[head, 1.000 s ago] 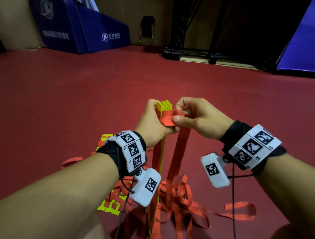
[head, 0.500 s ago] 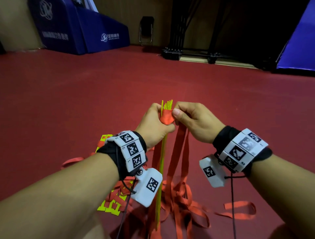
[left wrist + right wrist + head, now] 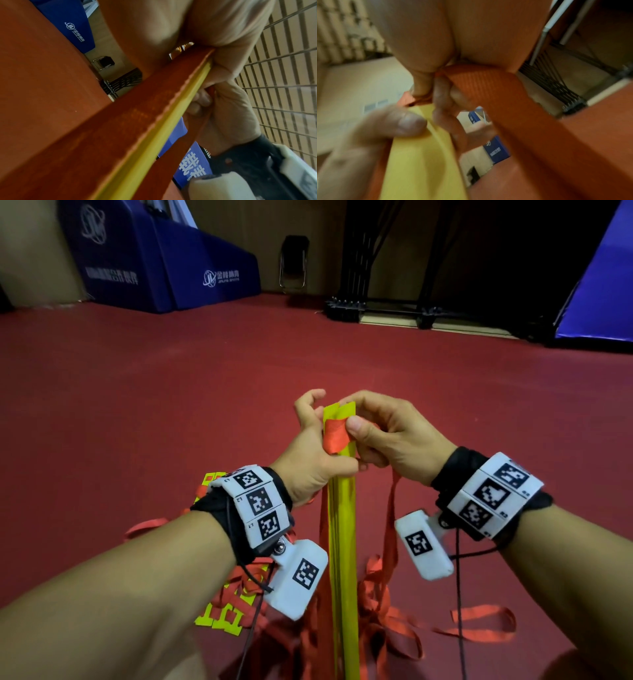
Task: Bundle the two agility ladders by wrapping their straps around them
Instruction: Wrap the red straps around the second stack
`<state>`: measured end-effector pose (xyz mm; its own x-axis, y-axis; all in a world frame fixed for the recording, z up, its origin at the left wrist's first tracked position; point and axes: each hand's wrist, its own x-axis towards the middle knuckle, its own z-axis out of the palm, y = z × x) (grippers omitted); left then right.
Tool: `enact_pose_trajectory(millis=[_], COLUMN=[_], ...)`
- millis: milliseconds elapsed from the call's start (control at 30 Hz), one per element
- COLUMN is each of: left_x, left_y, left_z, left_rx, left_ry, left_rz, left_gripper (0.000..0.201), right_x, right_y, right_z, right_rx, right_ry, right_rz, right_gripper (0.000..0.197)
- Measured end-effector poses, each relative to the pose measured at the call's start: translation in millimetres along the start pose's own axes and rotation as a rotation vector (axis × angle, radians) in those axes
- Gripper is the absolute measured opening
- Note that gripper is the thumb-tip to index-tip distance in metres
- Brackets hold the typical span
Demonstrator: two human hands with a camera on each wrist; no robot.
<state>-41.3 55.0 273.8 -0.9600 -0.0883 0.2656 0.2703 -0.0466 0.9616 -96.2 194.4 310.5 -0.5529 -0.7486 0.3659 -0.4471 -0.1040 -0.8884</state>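
Note:
A stack of yellow ladder rungs (image 3: 342, 542) stands upright in the middle of the head view, flat face toward me. My left hand (image 3: 318, 450) grips it near the top, with the upper fingers lifted off it. My right hand (image 3: 351, 429) pinches a folded red strap (image 3: 334, 436) against the rungs' top. In the left wrist view the red strap (image 3: 120, 128) runs along the yellow rung edge (image 3: 154, 135). The right wrist view shows the strap (image 3: 488, 83) over my fingers beside the yellow rungs (image 3: 416, 155). The second ladder (image 3: 222, 607) lies on the floor behind my left wrist.
Loose red straps (image 3: 479, 625) trail over the dark red floor (image 3: 171, 405) around the stack's foot. Blue padded blocks (image 3: 154, 268) stand at the far left, a black metal frame (image 3: 376, 306) at the back, another blue pad (image 3: 599, 285) at the far right.
The rung stack has turned from edge-on to flat face toward me. My left hand's upper fingers have lifted off it. My right hand keeps pinching the strap at the top.

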Motion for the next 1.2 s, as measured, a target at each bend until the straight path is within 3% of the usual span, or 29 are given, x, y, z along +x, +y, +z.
enact_pose_trajectory(millis=[100, 200, 367, 433, 700, 933, 1000, 1133, 1200], left_x=[-2.2, -3.0, -2.7, -3.0, 2.0, 2.4, 2.5, 0.3, -0.1], left_y=[4.9, 6.6, 3.5, 1.8, 1.5, -1.7, -1.8, 0.8, 1.2], left_z=[4.1, 2.9, -10.8, -14.3, -11.6, -10.4, -10.7, -11.0, -11.6], left_rx=[-0.145, -0.244, -0.266, -0.239, -0.107, -0.071, -0.041, 0.003, 0.04], left_ry=[-0.025, -0.03, -0.115, -0.134, 0.028, 0.19, 0.207, 0.236, 0.267], left_rz=[0.003, -0.052, -0.134, -0.15, -0.055, -0.003, 0.012, 0.069, 0.087], left_gripper=[0.093, 0.084, 0.111, 0.113, 0.084, 0.077, 0.064, 0.046, 0.047], right_x=[0.3, -0.6, -1.6, -0.5, 6.6, 6.2, 6.2, 5.8, 6.0], right_y=[-2.6, -3.8, -6.7, -6.3, 0.0, 1.4, 0.7, 0.4, 1.3], right_z=[0.0, -1.4, 1.6, 3.1, 0.7, 2.4, 2.3, 1.5, 1.4], right_rx=[0.087, 0.141, 0.191, 0.182, 0.129, 0.114, 0.117, 0.098, 0.066], right_ry=[0.001, 0.013, -0.014, -0.004, 0.148, 0.236, 0.243, 0.276, 0.304], right_rz=[-0.004, 0.016, 0.033, 0.05, 0.06, 0.072, 0.071, 0.056, 0.054], right_gripper=[0.02, 0.017, 0.016, 0.015, 0.031, 0.016, 0.014, 0.03, 0.019])
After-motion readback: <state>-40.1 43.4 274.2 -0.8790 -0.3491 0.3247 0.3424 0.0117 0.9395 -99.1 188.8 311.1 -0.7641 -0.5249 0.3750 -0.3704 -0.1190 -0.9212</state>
